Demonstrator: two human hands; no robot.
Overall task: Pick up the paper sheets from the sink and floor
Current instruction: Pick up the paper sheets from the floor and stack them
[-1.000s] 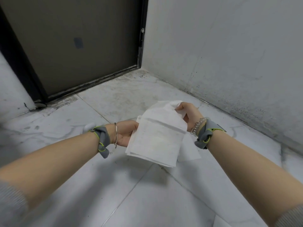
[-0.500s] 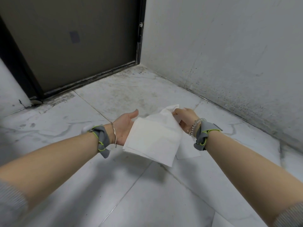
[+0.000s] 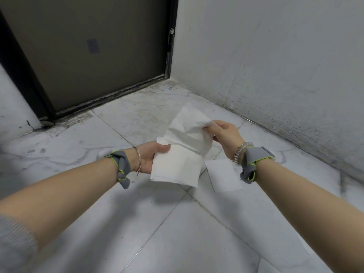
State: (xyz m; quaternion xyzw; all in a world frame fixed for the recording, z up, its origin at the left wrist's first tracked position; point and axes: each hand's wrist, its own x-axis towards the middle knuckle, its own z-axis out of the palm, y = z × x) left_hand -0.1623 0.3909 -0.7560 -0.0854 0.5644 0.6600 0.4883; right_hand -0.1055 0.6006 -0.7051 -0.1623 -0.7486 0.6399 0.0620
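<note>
A person's left hand [image 3: 152,157] clamps a limp white stack of paper sheets [image 3: 181,154] between thumb and fingers; the right hand [image 3: 226,137] pinches its top corner. One more sheet [image 3: 223,175] lies flat on the floor tiles [image 3: 197,243] below the right wrist — light, floppy, probably easiest lifted by an edge.

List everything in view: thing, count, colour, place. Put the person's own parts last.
held paper sheets: a few stacked, exact count unclear, white, between both hands
paper sheet on floor: one, white, flat on tile below the right wrist
floor: pale marbled tile, dirty near the door
door: one, dark brown, shut, upper left
wall: off-white, speckled, right
wrist straps: two, grey with yellow-green edging
left hand: grips sheets' left edge
right hand: pinches sheets' top corner
</note>
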